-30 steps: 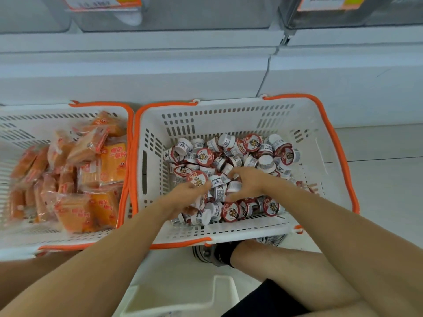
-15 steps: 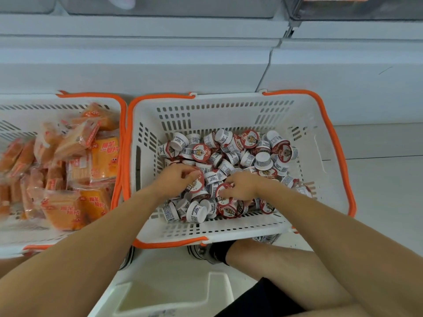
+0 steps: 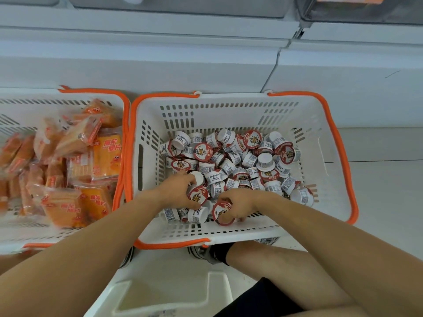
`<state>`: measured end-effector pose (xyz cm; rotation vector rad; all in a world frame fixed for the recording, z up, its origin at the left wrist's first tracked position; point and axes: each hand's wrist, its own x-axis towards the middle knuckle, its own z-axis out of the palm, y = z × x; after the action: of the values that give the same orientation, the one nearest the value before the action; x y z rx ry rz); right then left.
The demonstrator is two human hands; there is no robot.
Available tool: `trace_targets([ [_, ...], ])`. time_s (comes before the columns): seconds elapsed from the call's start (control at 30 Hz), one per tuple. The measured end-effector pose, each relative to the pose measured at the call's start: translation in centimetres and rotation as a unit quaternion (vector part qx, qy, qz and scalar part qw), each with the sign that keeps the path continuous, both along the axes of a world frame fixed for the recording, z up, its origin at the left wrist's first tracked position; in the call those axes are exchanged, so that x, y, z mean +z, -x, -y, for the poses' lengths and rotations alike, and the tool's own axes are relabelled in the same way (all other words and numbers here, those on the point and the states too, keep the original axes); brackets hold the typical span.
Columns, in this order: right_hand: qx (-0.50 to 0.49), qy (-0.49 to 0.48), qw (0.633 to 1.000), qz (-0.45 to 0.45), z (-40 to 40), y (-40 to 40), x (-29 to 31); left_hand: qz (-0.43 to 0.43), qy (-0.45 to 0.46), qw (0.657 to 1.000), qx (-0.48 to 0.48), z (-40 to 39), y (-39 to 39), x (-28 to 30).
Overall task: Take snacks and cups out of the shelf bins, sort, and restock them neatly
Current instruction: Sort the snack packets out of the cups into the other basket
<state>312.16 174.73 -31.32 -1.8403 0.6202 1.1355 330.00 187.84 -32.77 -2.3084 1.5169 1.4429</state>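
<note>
A white basket with an orange rim (image 3: 333, 143) sits in front of me, holding several small white cups with red foil lids (image 3: 242, 156). My left hand (image 3: 177, 191) reaches into the near part of the pile, its fingers curled round a red-lidded cup (image 3: 198, 195). My right hand (image 3: 239, 203) is beside it and grips another red-lidded cup (image 3: 222, 212) near the basket's front wall. A second white basket (image 3: 68, 94) on the left holds several orange snack packets (image 3: 91, 161).
White shelf fronts (image 3: 206, 65) run along the back, with grey bins above. A white step stool (image 3: 174, 291) stands below the baskets near my legs and shoe (image 3: 206, 252). Pale floor (image 3: 384, 191) lies right of the cup basket.
Both hands have shifted slightly nearer the basket's front wall, and each now holds a red-lidded cup. The view has tilted down a little.
</note>
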Motion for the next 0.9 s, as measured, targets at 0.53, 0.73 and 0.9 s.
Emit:
trace_targets([
  [0.53,-0.049,-0.015,0.998,-0.028,-1.0,0.6,1.0,-0.067,-0.005,0.990,0.127,-1.2,1.6,-0.2],
  [0.73,-0.201,-0.012,0.979,0.024,-1.0,2.1,1.6,-0.112,0.043,0.969,0.216,-1.3,2.1,1.6],
  [0.9,-0.452,-0.136,0.877,0.091,0.2,1.5,4.7,-0.225,-0.004,0.933,0.282,-1.1,1.6,6.3],
])
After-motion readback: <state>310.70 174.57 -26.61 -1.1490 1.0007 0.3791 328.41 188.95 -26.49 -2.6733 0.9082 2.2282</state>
